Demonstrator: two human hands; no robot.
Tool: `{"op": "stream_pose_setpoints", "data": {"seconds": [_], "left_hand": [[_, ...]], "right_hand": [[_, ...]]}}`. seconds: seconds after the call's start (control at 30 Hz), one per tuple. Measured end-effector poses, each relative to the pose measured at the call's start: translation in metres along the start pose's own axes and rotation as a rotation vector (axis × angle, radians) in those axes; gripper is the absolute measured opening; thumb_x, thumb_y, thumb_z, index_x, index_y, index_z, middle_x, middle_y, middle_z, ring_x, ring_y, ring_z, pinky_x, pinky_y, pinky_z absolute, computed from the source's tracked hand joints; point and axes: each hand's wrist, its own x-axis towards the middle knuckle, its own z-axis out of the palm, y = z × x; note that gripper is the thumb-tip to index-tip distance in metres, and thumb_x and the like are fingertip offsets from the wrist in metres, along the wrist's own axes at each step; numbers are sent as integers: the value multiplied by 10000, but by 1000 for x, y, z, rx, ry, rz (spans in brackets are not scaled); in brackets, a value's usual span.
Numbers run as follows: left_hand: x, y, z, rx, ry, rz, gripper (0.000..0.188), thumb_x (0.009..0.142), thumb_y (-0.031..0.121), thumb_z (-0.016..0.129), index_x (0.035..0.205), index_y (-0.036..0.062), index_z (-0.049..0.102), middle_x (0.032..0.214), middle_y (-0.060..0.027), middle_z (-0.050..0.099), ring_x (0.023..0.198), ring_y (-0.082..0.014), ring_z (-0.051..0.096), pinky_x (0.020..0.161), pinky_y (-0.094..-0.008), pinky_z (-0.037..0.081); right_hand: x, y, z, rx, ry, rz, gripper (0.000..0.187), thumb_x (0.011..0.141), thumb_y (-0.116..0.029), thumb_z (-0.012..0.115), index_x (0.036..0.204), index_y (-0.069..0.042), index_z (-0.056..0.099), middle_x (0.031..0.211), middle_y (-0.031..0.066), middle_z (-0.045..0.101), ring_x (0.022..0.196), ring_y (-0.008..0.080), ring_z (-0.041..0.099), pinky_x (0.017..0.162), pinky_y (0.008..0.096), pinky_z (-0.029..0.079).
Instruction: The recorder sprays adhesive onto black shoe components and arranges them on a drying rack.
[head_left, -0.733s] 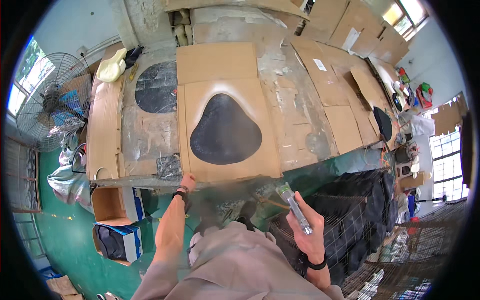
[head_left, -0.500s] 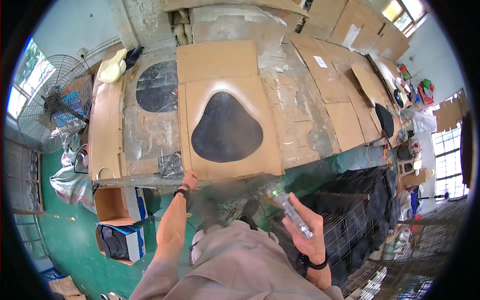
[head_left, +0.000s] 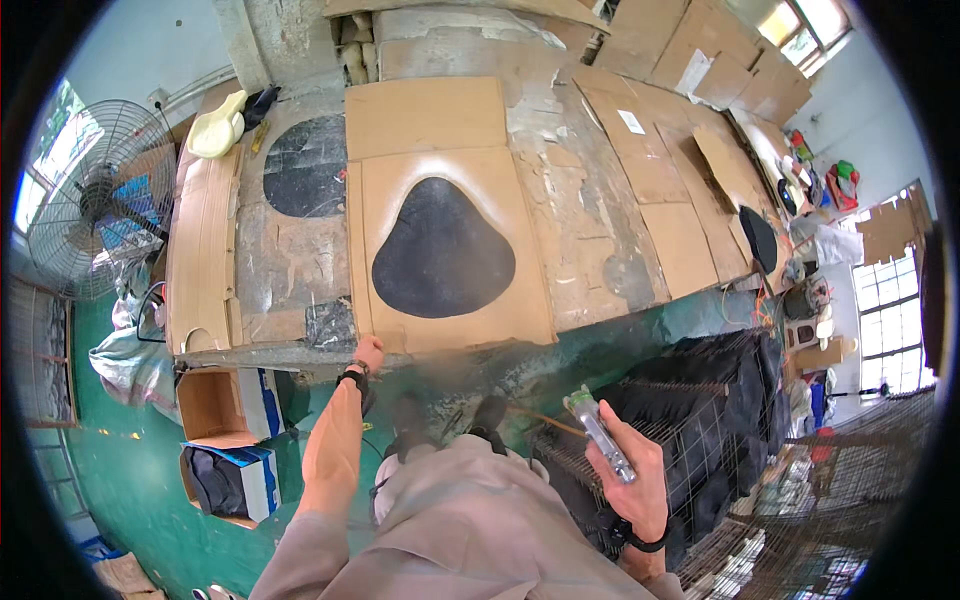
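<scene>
A black, rounded-triangular sheet [head_left: 443, 250] lies flat on a large piece of cardboard [head_left: 425, 120] on the worktable. White overspray rings its narrow far end. My left hand [head_left: 368, 354] is closed at the cardboard's near left edge, fingers pinching that edge. Off the table's front, in the air to the right, my right hand [head_left: 635, 465] is wrapped round a silver spray gun [head_left: 605, 440] with a greenish front end, pointing away and to the left. A faint haze hangs between the gun and the sheet.
A wire rack [head_left: 700, 410] draped with black pieces stands close by on the right. Beneath the table's left end are open cardboard boxes [head_left: 262, 485]. A large fan [head_left: 95, 205] is at the far left, and a cream moulded shell [head_left: 216, 126] lies on the table.
My right hand with the spray gun has moved a little to the right, away from the cardboard. My left hand stays at the cardboard's edge. The whole view has shifted slightly.
</scene>
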Motion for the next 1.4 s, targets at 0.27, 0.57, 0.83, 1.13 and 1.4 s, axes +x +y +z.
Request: {"op": "stream_pose_setpoints", "data": {"seconds": [0.27, 0.57, 0.83, 1.13, 1.4], "left_hand": [[4, 4, -1, -19, -15, -88, 187, 869, 87, 609, 1030, 110, 700, 1036, -193, 736, 1023, -379, 720, 900, -473, 560], [-4, 2, -1, 70, 62, 125, 213, 910, 58, 512, 1072, 101, 643, 911, -171, 693, 850, -349, 703, 758, -456, 560], [-2, 11, -6, -31, -22, -72, 154, 877, 59, 588, 1013, 82, 657, 1002, -211, 709, 999, -396, 702, 893, -466, 545], [2, -1, -2, -61, -14, -32, 132, 876, 84, 610, 988, 83, 681, 975, -197, 727, 980, -392, 710, 883, -464, 556], [0, 8, -5, 27, 13, -61, 153, 889, 93, 592, 1015, 93, 679, 1028, -187, 727, 994, -394, 713, 879, -470, 558]], "right_hand": [[1, -16, 3, 71, 78, -118, 692, 791, 107, 778, 1453, 12, 601, 1011, 201, 727, 848, 301, 717, 783, 323, 559], [-7, -10, -2, 31, -46, -123, 678, 775, 95, 772, 1430, 20, 613, 1025, 213, 733, 863, 342, 730, 785, 345, 570], [-10, -3, -5, 9, -150, -111, 646, 792, 76, 765, 1419, 6, 628, 1035, 220, 736, 906, 324, 752, 813, 358, 577], [-13, 6, 15, 113, -70, -137, 596, 807, 70, 775, 1388, 44, 647, 1161, 227, 758, 960, 273, 758, 883, 333, 557], [-12, 5, 17, 106, -65, -97, 622, 809, 100, 746, 1414, 43, 614, 1040, 225, 731, 871, 356, 732, 808, 371, 572]]}}
